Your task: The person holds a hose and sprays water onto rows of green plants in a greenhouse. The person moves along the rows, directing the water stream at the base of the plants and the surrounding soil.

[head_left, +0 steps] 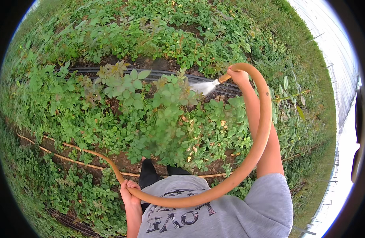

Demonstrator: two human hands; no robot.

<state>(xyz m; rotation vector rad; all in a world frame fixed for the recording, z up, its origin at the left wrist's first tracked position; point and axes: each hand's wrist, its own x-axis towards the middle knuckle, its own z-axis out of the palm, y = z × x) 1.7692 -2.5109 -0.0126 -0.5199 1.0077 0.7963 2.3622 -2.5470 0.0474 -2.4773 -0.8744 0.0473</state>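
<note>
An orange-brown garden hose (266, 113) bends in a wide loop in front of my body. My right hand (239, 76) grips it close to its end, where a pale nozzle (215, 82) points left and downward. A white fan of water (204, 87) sprays from the nozzle over leafy rose-like plants (170, 101) and dark drip lines. Lower left, beside my waist, my left hand (130, 190) is closed around the same hose. From there the hose trails off to the left.
Dark irrigation tubes (158, 74) run along the soil between dense plant rows. Thin tan hose lengths (69, 160) lie on the bare soil strip by my feet. A whitish plastic greenhouse wall (337, 53) stands at the right.
</note>
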